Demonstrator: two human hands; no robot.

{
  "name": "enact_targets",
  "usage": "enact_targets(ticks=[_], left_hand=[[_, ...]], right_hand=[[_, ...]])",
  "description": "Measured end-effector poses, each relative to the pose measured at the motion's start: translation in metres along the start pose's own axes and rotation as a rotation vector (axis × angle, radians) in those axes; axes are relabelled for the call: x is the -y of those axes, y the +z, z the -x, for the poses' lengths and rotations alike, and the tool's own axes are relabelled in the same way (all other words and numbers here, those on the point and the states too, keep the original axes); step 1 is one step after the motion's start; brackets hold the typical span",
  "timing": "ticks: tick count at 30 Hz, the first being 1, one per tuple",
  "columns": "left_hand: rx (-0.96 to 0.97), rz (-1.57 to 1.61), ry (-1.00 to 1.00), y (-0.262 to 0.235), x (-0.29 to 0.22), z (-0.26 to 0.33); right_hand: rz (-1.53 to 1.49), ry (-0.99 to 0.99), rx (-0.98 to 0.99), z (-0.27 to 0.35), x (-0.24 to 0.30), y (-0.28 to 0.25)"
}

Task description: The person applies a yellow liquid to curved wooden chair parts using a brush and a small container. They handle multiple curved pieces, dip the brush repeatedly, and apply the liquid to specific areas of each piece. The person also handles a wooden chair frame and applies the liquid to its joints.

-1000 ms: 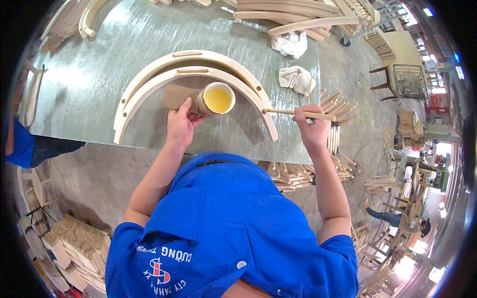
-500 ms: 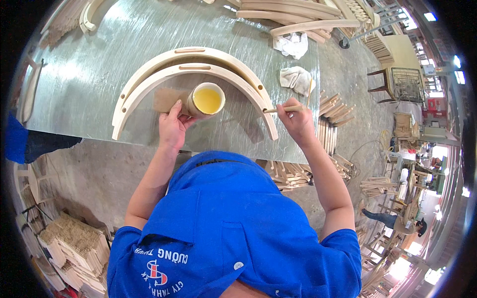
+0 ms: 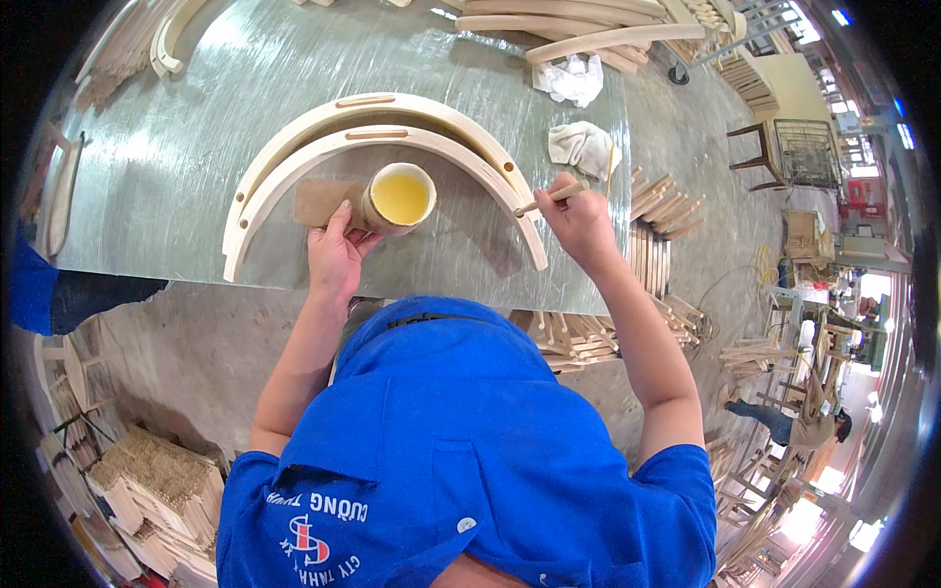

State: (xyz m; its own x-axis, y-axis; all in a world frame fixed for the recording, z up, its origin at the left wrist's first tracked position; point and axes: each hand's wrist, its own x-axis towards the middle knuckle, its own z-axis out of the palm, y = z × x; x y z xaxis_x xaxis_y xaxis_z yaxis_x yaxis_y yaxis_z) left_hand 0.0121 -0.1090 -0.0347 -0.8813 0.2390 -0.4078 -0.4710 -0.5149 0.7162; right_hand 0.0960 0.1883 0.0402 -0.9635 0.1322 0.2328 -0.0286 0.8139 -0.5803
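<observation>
My left hand grips the side of a round cup of yellow liquid standing on a brown pad. My right hand holds a thin wooden stick, its tip pointing left toward the cup. Two curved pale wooden arches lie on the grey table, arcing around the cup. The right hand hovers over the right leg of the inner arch.
Two crumpled white rags lie at the table's right edge. More curved wooden pieces are stacked at the far side. Wooden sticks are piled on the floor to the right. Another person stands far right.
My right hand has swung the stick leftward, from the table's right edge toward the cup. My left hand has stayed on the cup.
</observation>
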Motion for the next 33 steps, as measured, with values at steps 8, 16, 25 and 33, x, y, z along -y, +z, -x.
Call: enact_targets(ticks=[8, 16, 25, 33], left_hand=[[-0.002, -0.004, -0.002, 0.002, 0.001, 0.003], [0.006, -0.017, -0.005, -0.003, 0.005, 0.003], [0.004, -0.018, 0.005, 0.000, 0.005, 0.005], [0.023, -0.006, 0.004, 0.001, 0.003, 0.004]], right_hand=[[0.021, -0.015, 0.040, 0.002, 0.002, -0.002], [0.010, 0.052, 0.089, 0.002, 0.000, -0.013], [-0.005, -0.007, 0.109, 0.001, 0.001, -0.013], [-0.008, 0.067, 0.050, 0.004, 0.003, -0.008]])
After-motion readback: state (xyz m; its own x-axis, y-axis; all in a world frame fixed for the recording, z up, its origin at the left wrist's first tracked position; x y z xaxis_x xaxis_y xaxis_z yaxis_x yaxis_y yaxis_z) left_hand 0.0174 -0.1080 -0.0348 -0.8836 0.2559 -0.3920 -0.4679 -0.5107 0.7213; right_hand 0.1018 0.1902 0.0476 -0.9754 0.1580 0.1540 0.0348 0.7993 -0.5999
